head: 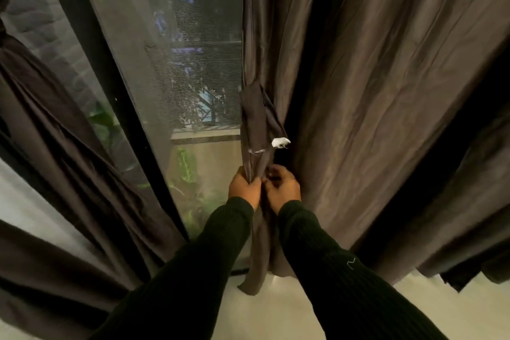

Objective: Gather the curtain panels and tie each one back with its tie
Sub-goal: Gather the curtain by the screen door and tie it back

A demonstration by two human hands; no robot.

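A dark brown curtain panel (386,91) hangs on the right, loose and spread in wide folds. Along its left edge hangs a narrow strip of the same fabric, the tie (258,124), with a white tag (281,143) on it. My left hand (244,188) is closed around the tie at mid height. My right hand (283,188) pinches the same strip right beside it. The tie's lower end (255,270) dangles between my forearms. A second brown panel (69,160) on the left is drawn aside and bunched.
Between the panels is a window with a mesh screen (179,50) and a dark frame post (110,91). Green plants (187,165) show outside. A pale floor (276,312) runs below the curtain hems.
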